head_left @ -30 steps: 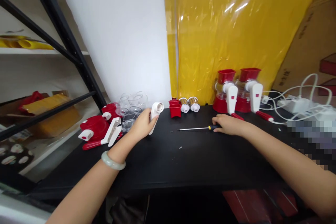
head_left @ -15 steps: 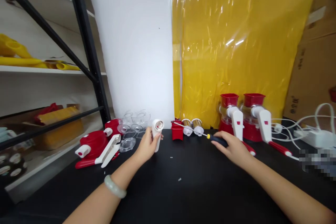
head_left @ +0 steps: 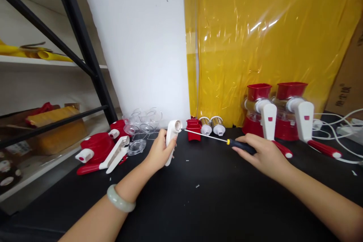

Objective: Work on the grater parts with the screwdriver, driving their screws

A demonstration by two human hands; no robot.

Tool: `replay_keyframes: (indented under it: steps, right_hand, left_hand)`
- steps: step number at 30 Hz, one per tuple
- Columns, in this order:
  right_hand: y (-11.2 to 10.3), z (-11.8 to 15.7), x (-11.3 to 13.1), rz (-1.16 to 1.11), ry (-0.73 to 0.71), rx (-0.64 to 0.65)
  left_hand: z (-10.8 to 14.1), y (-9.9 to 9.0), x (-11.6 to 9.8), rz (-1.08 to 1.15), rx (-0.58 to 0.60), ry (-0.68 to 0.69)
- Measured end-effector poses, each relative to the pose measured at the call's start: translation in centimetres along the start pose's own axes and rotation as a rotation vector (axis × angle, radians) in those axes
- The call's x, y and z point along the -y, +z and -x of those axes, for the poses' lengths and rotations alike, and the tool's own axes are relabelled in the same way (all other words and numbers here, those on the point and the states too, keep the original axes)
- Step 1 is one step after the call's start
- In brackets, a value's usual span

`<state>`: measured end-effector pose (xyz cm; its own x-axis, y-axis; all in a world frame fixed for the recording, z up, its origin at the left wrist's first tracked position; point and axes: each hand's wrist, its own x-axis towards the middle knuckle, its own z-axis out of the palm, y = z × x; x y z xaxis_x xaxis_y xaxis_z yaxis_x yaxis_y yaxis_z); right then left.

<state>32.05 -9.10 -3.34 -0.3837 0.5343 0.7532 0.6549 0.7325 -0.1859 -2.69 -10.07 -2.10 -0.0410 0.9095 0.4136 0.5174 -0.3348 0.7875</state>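
Observation:
My left hand is wrapped round a white plastic crank arm, whose round socket faces right. A screwdriver with a dark handle and yellow collar is gripped in my right hand. Its long metal shaft points left, and the tip is close to the socket's edge; I cannot tell whether they touch. Just behind the shaft stand a red plastic hopper and two metal grater drums with white ends. Small pale screw-like pieces lie on the black table in front of my hands.
Two assembled red-and-white drum graters stand on the right, near white cables. On the left are red base parts, another white crank arm and clear plastic parts. A black-framed shelf borders the left side.
The view has shifted a little. The crank arm's socket has turned towards the right, and the screwdriver's tip has come from beside the red hopper to near the socket.

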Motion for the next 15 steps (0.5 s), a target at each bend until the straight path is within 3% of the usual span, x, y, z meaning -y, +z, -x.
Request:
replay_keyframes:
  steps: [5, 15]
  right_hand:
    - [-0.26, -0.11, -0.08, -0.007, 0.012, -0.002]
    - [-0.44, -0.18, 0.05, -0.073, 0.042, -0.061]
  left_hand:
    - [0.01, -0.16, -0.04, -0.079, 0.016, 0.029]
    - [-0.23, -0.48, -0.12, -0.439, -0.017, 0.167]
